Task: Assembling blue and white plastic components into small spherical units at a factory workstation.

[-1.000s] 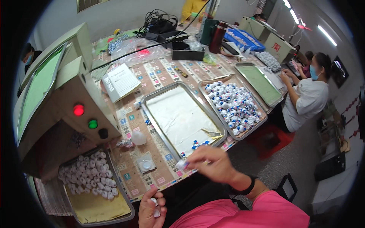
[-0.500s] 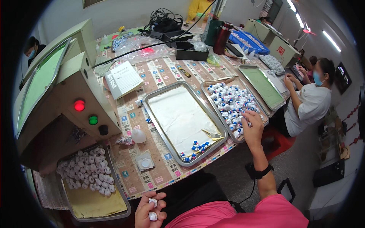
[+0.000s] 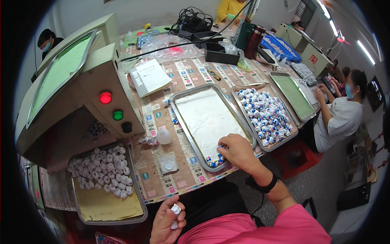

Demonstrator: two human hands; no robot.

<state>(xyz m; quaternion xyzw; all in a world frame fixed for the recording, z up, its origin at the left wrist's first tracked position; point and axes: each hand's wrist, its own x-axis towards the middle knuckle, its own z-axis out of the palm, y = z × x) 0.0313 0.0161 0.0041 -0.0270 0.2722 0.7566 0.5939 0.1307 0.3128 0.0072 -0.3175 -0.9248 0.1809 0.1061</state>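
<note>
My left hand (image 3: pixel 167 221) is at the lower edge, fingers curled around small white moulded pieces (image 3: pixel 176 209); two of them show. My right hand (image 3: pixel 240 151) reaches over the near end of a metal tray lined with white sheet (image 3: pixel 207 116). Its fingertips are pinched together at a cluster of tiny blue, white and pink pieces (image 3: pixel 214 160); what they grip is hidden. Right of this tray stands another tray (image 3: pixel 293 134), heaped with white pieces bearing blue and pink parts (image 3: pixel 266 116). At lower left, plain white pieces (image 3: pixel 106 168) lie piled in a yellow-lined tray (image 3: pixel 109 205).
A beige machine (image 3: pixel 87 89) with red and green lights stands at the left. On the table are a white squeeze bottle (image 3: pixel 163 136), a small square holder (image 3: pixel 167 163), a notebook (image 3: pixel 150 78), a cutter knife (image 3: pixel 213 74) and a black box (image 3: pixel 221 56). A co-worker (image 3: pixel 341 112) sits at right.
My right hand has moved left from the heaped tray to the small blue pieces in the white-lined tray. My left hand still holds its white pieces. The view has shifted slightly.
</note>
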